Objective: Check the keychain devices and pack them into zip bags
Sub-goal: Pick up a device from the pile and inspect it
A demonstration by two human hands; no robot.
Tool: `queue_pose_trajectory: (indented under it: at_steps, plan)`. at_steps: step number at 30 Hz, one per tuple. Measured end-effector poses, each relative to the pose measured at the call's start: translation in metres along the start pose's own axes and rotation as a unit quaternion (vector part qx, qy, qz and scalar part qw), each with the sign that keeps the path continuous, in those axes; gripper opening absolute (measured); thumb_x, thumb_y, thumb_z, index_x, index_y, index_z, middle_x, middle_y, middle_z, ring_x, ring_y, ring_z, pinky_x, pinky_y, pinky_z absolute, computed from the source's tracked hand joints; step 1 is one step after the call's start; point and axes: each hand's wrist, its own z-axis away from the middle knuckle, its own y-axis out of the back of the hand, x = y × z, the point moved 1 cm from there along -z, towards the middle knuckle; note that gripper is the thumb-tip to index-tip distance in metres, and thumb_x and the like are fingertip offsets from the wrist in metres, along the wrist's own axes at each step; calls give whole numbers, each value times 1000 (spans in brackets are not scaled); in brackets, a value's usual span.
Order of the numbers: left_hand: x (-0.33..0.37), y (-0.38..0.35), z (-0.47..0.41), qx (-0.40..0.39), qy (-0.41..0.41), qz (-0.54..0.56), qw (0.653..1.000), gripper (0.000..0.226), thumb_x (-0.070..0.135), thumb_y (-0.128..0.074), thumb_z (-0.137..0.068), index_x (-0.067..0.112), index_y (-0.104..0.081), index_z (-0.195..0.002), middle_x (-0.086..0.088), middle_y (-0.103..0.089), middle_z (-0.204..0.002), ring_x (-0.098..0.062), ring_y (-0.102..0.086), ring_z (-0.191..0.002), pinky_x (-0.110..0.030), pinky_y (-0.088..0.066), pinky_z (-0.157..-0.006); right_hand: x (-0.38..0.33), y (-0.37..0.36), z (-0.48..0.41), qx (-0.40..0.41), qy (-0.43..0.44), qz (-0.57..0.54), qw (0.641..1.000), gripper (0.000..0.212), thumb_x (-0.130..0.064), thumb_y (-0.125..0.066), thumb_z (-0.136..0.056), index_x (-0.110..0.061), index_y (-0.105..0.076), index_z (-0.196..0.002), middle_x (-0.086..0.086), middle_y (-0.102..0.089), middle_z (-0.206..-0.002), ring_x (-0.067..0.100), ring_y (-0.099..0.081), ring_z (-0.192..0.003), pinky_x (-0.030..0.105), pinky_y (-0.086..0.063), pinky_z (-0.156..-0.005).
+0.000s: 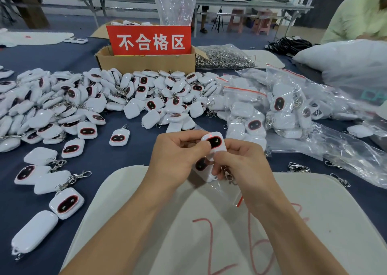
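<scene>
Near left, five loose keychain devices [67,202] lie on the blue tablecloth [117,159]. Beyond them the big heap [104,98] holds too many to count. Centre now: the left hand [178,155] sits low over the white mat [209,232], fingers curled, thumb pinching the upper keychain device [214,142], its red light on. The right hand [240,163] faces it, thumb on the same device, lower fingers curled round a second device [201,164] and one zip bag [227,191]. That's two devices in hand. Far behind stands one cardboard box [146,62] with a red sign [148,41]. To the right, bagged devices [276,105] are piled up, uncountable, and three loose clasps [297,167] lie nearer.
</scene>
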Motion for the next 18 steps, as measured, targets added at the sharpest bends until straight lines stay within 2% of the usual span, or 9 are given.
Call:
queue_pose_trajectory:
  at_steps: [3,7,14,16,18]
  plan:
    - [0,0,0,-26,4,10,1000,18,28,-76,-80,26,-84,-96,-15,-78,-85,-18,-68,-72,-33,-55,-72,-1,0,0,-2,0,-11,1000,29,5,-65,-82,-15,-77,-66,8,-69,-60,15,-55,-50,20,-44,-48]
    - [1,-2,2,-43,-17,3,999,20,16,-74,-78,29,-84,-89,-22,-74,-75,-18,-65,-62,-30,-54,-65,-1,-3,1,1,-7,-18,1000,24,8,-68,-78,-9,-75,-63,11,-69,-62,17,-53,-49,22,-42,-45]
    - [1,-1,1,-48,6,25,999,17,21,-75,-80,23,-84,-94,-25,-73,-85,-21,-65,-70,-34,-54,-69,0,-3,2,-5,13,-17,1000,29,6,-68,-83,-15,-77,-66,4,-68,-57,13,-53,-49,19,-44,-49]
    - [2,-1,0,-42,14,32,998,12,19,-75,-84,23,-85,-91,-22,-73,-78,-20,-64,-66,-29,-52,-64,2,-3,1,0,19,-9,1000,26,6,-68,-83,-13,-76,-68,6,-67,-57,15,-53,-50,20,-44,-50]
    - [1,0,-1,-22,19,31,999,17,13,-73,-86,25,-85,-87,-13,-73,-73,-17,-62,-63,-24,-51,-60,5,-3,0,6,22,4,1000,22,3,-69,-83,-13,-76,-69,11,-67,-59,17,-53,-51,21,-44,-52]
